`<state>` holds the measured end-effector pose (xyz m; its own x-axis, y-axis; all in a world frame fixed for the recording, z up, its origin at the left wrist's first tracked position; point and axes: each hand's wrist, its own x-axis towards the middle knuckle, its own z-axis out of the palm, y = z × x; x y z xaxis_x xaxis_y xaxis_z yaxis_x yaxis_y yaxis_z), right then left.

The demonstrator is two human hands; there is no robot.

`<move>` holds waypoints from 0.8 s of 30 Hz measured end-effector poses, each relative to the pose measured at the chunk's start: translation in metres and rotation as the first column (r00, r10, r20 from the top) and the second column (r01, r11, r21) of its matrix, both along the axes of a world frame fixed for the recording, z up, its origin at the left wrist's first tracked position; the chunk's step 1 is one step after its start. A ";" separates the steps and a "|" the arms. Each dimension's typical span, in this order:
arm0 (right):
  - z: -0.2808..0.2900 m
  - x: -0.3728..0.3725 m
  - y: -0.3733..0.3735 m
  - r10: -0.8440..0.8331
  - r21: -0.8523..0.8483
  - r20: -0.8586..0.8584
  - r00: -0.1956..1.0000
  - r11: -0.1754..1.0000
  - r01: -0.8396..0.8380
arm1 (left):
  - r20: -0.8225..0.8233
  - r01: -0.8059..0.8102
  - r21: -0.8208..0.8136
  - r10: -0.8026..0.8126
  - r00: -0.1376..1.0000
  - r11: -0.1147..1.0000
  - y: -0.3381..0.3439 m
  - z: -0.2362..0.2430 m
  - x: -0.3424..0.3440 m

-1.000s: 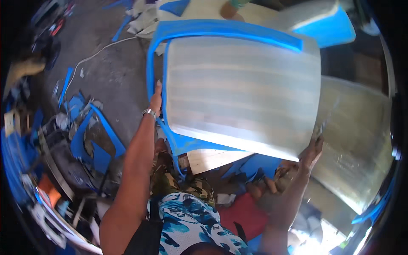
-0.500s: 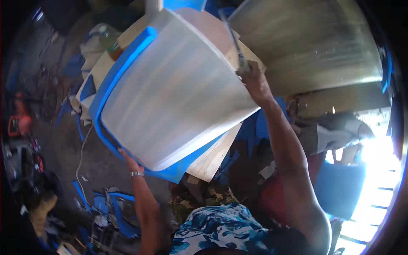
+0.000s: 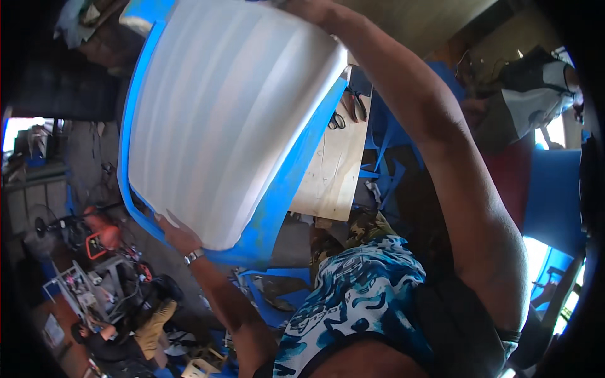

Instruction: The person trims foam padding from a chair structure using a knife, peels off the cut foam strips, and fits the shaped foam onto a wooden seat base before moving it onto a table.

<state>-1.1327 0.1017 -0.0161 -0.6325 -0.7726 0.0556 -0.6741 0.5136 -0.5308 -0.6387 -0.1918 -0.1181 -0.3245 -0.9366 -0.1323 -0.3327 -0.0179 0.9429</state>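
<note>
A large white ribbed cushion pad [image 3: 214, 113] fills the upper middle, tilted. Blue cover material [image 3: 287, 183] borders its left side and lower right edge. At the pad's lower left corner, my left hand [image 3: 179, 234] is closed around the blue edge, with its fingertips partly hidden. My right arm reaches across to the far side. There my right hand [image 3: 309, 9] lies over the pad's top edge, blurred and cut off by the picture's upper border. Its fingers, and anything in them, cannot be made out.
Scissors [image 3: 337, 121] and pliers [image 3: 357, 107] lie on a plywood board [image 3: 324, 189] under the pad. Blue scraps [image 3: 277, 286] are on the floor. A person [image 3: 107, 346] is at lower left beside machinery [image 3: 94, 277]; another person [image 3: 535, 107] is at right.
The view has shifted and the pad has turned upright. My right hand has moved to the top edge; the long thin tool it held no longer shows. My left hand stays at the corner.
</note>
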 end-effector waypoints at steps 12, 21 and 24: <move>0.031 0.081 0.042 0.009 0.090 -0.240 0.971 0.996 0.013 | -0.095 -0.056 -0.098 0.047 0.994 0.994 -0.056 0.101 0.107; -0.013 0.178 0.129 -0.090 -0.486 0.317 0.944 0.839 0.243 | 0.313 0.145 -0.544 0.039 0.949 0.826 -0.007 0.292 0.096; -0.041 0.242 0.147 -0.007 -0.319 0.909 0.416 0.629 0.709 | 0.125 0.083 -0.508 -0.022 0.992 0.858 0.020 0.364 0.060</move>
